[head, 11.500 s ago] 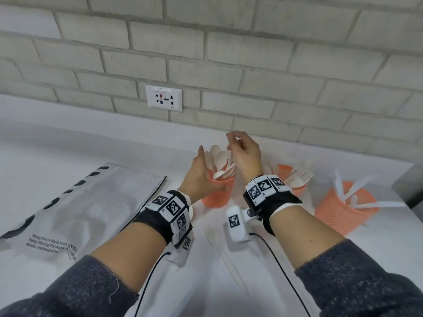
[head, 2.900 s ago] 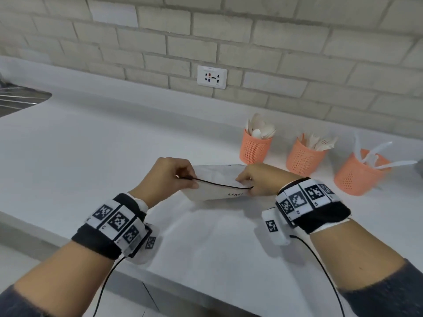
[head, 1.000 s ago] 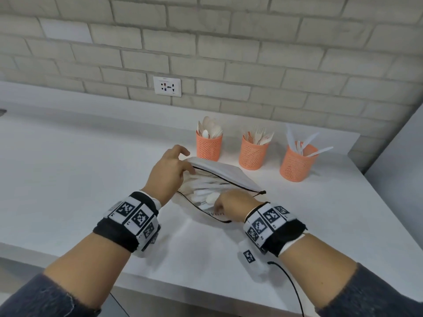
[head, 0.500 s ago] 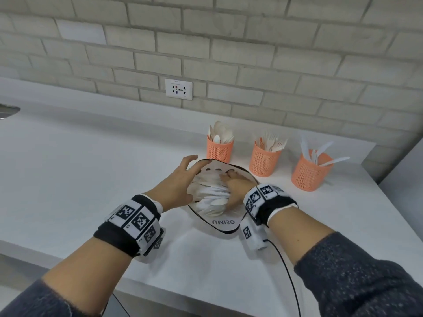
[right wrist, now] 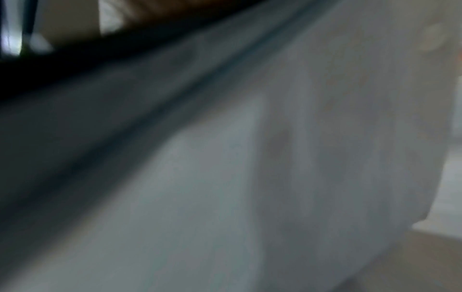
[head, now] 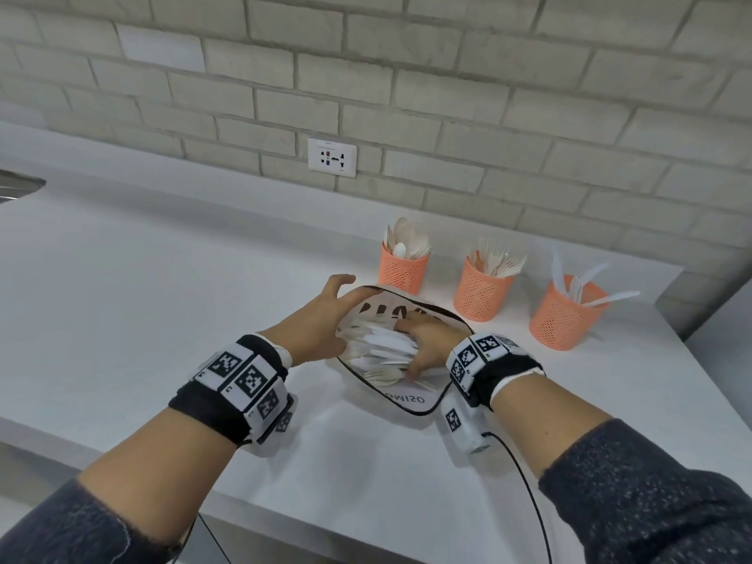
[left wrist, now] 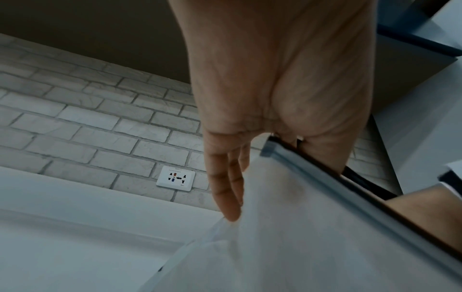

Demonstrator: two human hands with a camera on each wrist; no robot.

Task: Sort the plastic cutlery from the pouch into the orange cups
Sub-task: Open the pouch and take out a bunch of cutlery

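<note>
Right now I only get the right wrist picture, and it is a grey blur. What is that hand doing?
Observer: The right hand is inside the open pouch, and seems to grip a bunch of white cutlery.
Operator: And the other hand?
Observer: The left hand steadies the pouch's left side with straight fingers.
Operator: Where are the cups?
Observer: Three stand in a row behind the pouch, near the wall: the spoon cup, the fork cup and the knife cup.
</note>
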